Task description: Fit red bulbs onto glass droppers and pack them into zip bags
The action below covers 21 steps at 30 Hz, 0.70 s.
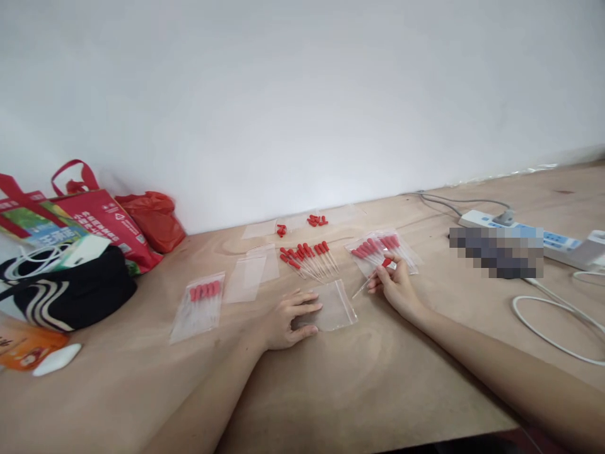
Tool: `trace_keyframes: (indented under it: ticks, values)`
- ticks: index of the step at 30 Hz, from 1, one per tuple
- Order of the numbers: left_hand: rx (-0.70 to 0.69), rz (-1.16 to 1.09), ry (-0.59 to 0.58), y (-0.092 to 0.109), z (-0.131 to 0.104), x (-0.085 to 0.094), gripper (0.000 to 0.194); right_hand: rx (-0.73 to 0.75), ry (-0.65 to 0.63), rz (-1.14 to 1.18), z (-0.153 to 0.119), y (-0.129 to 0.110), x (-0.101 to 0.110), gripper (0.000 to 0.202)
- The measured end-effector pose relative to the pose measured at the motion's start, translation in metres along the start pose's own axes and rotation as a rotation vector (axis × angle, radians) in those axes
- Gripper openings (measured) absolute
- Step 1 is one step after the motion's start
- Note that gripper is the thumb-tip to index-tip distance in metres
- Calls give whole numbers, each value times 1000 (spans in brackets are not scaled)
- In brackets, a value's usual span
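My left hand (pixel 292 320) lies on the table with its fingers spread, the fingertips on the left edge of a clear zip bag (pixel 336 304). No contents show in that bag. In my right hand (pixel 396 284) is a dropper (pixel 363 289), pinched near its red rubber bulb, its thin glass tube slanting down left towards the bag. Several loose droppers (pixel 309 255) lie in a fan beyond the bag, red bulbs away from me. Zip bags filled with droppers (pixel 373 247) lie behind my right hand, and another filled bag (pixel 201 309) lies to the left.
Flat clear bags (pixel 246 277) lie left of the loose droppers. Small piles of red bulbs (pixel 317 221) sit near the wall. Shopping bags (pixel 106 221) and a black pouch (pixel 89 287) stand at left. A power strip (pixel 524 233) and white cable (pixel 534 340) lie at right.
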<state>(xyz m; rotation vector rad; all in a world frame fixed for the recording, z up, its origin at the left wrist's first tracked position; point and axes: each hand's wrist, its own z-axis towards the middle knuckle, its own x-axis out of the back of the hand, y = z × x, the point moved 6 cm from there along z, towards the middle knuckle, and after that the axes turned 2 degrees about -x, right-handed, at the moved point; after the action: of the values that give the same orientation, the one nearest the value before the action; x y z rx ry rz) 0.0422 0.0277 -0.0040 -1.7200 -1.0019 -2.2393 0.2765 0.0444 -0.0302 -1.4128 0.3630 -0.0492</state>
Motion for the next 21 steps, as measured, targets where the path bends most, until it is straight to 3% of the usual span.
trace_keyframes:
  ticks: [5, 11, 15, 21]
  values:
    - [-14, 18, -3, 0, 1, -1, 45, -40, 2, 63, -2, 3, -7, 52]
    - [-15, 10, 14, 2, 3, 0, 47, -111, -106, 82, -15, 4, -21, 46]
    - [0, 7, 19, 3, 4, 0, 47, -163, -257, 11, -25, 2, -32, 42]
    - [-7, -11, 33, 2, 5, -1, 49, -308, -591, -17, -37, 3, -48, 40]
